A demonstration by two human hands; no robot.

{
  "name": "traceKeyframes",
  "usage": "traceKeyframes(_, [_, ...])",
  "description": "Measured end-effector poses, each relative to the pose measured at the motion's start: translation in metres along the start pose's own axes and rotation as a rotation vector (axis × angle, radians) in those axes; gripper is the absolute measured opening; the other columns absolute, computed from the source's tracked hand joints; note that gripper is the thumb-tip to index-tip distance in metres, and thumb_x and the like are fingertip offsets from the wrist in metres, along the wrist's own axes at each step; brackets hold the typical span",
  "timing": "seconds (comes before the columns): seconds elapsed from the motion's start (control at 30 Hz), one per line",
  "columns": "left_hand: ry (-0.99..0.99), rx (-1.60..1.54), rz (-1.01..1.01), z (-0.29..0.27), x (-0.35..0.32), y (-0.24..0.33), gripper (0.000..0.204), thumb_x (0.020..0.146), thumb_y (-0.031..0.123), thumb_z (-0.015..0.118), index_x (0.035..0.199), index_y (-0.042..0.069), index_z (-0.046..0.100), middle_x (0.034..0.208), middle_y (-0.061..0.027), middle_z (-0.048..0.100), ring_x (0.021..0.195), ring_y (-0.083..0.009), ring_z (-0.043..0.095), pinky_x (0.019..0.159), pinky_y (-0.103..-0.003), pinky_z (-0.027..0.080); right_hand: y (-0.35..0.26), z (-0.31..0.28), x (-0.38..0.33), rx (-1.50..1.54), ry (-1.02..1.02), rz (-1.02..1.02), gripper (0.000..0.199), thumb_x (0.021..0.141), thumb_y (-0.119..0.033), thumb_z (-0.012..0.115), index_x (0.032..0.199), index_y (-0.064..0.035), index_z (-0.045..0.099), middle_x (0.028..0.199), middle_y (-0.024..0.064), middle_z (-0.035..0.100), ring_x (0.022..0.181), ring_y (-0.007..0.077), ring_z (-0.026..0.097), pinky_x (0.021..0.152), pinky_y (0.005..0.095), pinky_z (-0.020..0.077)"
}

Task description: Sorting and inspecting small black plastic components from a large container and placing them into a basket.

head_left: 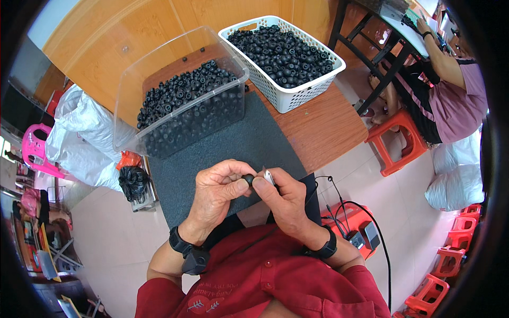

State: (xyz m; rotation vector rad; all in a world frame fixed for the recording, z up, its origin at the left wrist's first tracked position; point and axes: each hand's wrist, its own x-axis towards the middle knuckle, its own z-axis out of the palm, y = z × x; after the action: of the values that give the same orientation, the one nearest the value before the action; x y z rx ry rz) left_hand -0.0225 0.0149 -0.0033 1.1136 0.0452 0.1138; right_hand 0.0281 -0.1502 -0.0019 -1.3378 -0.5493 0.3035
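Clear plastic bin (pixel 159 79) of small black rubber rings sits far left on the wooden surface (pixel 323 132), white plastic basket (pixel 318 85) w/ more to its right. Left hand (pixel 217 188) pinches one small black rubber ring (pixel 247 179) btwn thumb & fingers; right hand (pixel 281 199) is clamped on a small white blade-like tool (pixel 269 176), tip at the ring. Best kept steady over the dark grey mat (pixel 233 148), grip close to the edge, short strokes.

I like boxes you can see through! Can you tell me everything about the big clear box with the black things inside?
The clear box looks like see-through plastic, rectangular, with tall walls and no lid on it. It is roughly half full of small round black pieces piled against its near side. It stands tilted on the wooden table, its near edge on a dark grey mat. A white basket with the same black pieces sits to its right. Neither hand touches it.
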Motion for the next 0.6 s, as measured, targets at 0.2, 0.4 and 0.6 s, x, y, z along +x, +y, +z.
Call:
traceKeyframes(0.2, [0.022, -0.137, -0.052, 0.002, 0.0, -0.001, 0.024, 0.088, 0.009, 0.071, 0.107, -0.005, 0.066, 0.096, -0.0104, 0.069, 0.079, -0.0144, 0.062, 0.072, -0.027, 0.053, 0.008, -0.002, 0.002, -0.06, 0.012, -0.035, 0.019, 0.098, -0.017, 0.061, 0.101, 0.0015, 0.064, 0.085, 0.0053, 0.068, 0.077, 0.0088, 0.062, 0.065, 0.0246, 0.049])
traceKeyframes(0.4, [0.064, -0.137, -0.051, -0.001, -0.003, -0.004, 0.024, 0.09, 0.008, 0.068, 0.11, -0.006, 0.065, 0.096, -0.0114, 0.069, 0.079, -0.0148, 0.063, 0.072, -0.028, 0.053, 0.011, 0.002, 0.004, -0.216, -0.025, -0.117, 0.023, 0.095, -0.022, 0.066, 0.101, 0.0001, 0.065, 0.083, 0.0095, 0.068, 0.071, 0.0165, 0.066, 0.061, 0.0282, 0.0498])
traceKeyframes(0.6, [0.086, -0.058, 0.0, -0.002, -0.006, -0.008, 0.023, 0.09, 0.007, 0.068, 0.11, -0.006, 0.064, 0.097, -0.0114, 0.069, 0.08, -0.0145, 0.064, 0.071, -0.027, 0.054, 0.026, 0.001, 0.004, -0.433, 0.007, -0.24, 0.029, 0.09, -0.028, 0.071, 0.098, -0.0011, 0.065, 0.08, 0.0126, 0.065, 0.065, 0.0253, 0.065, 0.056, 0.0337, 0.0487])
